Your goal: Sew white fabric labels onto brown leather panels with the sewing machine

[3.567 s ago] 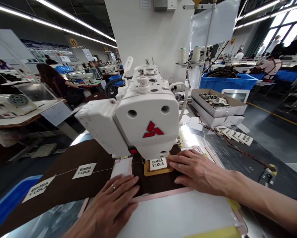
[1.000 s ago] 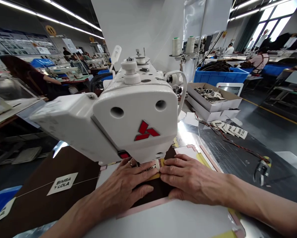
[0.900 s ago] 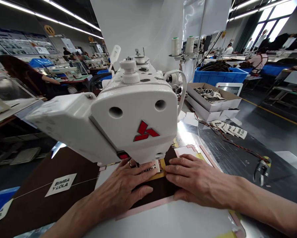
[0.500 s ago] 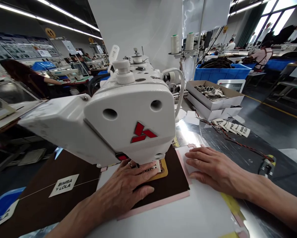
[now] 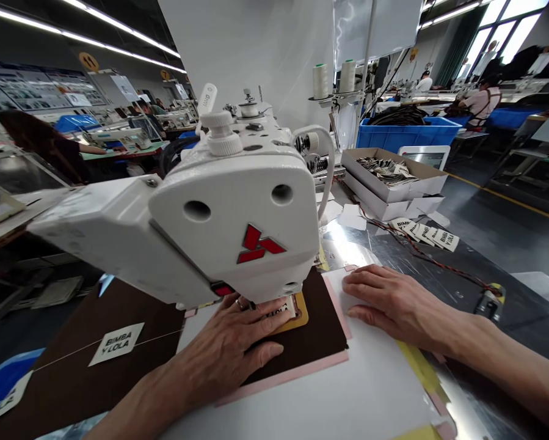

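Observation:
My left hand (image 5: pixel 240 339) lies flat, palm down, under the head of a white sewing machine (image 5: pixel 232 208). Its fingers stretch over a dark brown piece (image 5: pixel 313 336) and a pale printed label (image 5: pixel 287 307) framed by a yellow template edge (image 5: pixel 303 311). A ring shows on one finger. The needle area is hidden behind the machine head and fingers. To the right, my right hand (image 5: pixel 388 305) rests flat with fingers extended on a white sheet (image 5: pixel 329 397), beside the pink strip (image 5: pixel 336 299) bordering the brown piece. Neither hand grips anything.
Another printed label (image 5: pixel 117 344) lies on a long brown panel (image 5: pixel 72 333) at left. Several labels (image 5: pixel 425 233) are fanned out at right, near a cardboard box (image 5: pixel 393 189), a twisted cord (image 5: pixel 439 264) and thread snips (image 5: pixel 490 302). Other people sit at machines behind.
My right hand has shifted slightly on the white sheet, showing more of the yellow strip by the wrist. My left hand keeps its place on the brown piece. The view has drifted a little.

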Motion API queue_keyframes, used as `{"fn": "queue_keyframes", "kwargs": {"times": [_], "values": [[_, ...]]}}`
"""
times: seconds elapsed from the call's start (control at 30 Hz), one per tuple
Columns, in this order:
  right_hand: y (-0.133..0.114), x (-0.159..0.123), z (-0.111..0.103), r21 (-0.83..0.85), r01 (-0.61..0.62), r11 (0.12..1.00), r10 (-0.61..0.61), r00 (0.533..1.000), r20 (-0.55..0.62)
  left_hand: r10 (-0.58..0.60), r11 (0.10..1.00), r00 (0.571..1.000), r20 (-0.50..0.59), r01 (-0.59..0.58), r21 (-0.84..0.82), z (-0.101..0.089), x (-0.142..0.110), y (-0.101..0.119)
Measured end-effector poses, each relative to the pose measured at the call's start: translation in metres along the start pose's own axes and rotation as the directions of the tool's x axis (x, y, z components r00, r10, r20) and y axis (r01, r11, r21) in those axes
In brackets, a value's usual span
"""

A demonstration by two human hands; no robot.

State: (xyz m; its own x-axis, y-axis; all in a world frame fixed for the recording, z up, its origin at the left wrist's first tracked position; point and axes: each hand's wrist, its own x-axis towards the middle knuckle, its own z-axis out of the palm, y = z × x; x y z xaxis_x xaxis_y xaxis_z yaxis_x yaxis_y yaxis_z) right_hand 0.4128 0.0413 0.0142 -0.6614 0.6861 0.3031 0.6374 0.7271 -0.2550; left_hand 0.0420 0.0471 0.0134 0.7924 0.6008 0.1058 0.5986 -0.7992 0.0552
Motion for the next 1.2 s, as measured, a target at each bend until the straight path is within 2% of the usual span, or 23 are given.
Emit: {"fn": "queue_keyframes", "kwargs": {"times": [0.17, 0.43, 0.63, 0.8, 0.93, 1.2], "values": [[0.003, 0.000, -0.002, 0.009, -0.014, 1.000, 0.014, 1.000, 0.004, 0.000, 1.000, 0.999, 0.032, 0.000, 0.002, -0.001, -0.002, 0.002], [0.008, -0.004, -0.007, 0.007, -0.026, 1.000, 0.026, 0.999, 0.040, 0.007, 0.998, 1.000, 0.021, -0.008, 0.062, 0.002, -0.001, 0.002], [0.008, -0.007, -0.004, -0.013, -0.027, 1.000, 0.028, 0.999, 0.038, -0.016, 1.000, 0.999, -0.048, 0.017, 0.008, 0.002, 0.007, -0.004], [0.010, -0.007, -0.003, -0.005, -0.034, 0.999, 0.034, 0.999, 0.026, -0.041, 0.999, 0.997, -0.058, 0.040, -0.012, 0.002, 0.010, -0.008], [0.011, -0.007, -0.004, 0.006, -0.058, 0.998, 0.057, 0.997, 0.061, -0.045, 0.999, 0.995, -0.089, 0.044, -0.010, 0.007, 0.008, -0.010], [0.007, -0.006, -0.007, 0.019, -0.092, 0.996, 0.090, 0.993, 0.078, -0.014, 0.999, 0.990, -0.137, 0.019, 0.033, 0.008, 0.002, -0.003]]}}
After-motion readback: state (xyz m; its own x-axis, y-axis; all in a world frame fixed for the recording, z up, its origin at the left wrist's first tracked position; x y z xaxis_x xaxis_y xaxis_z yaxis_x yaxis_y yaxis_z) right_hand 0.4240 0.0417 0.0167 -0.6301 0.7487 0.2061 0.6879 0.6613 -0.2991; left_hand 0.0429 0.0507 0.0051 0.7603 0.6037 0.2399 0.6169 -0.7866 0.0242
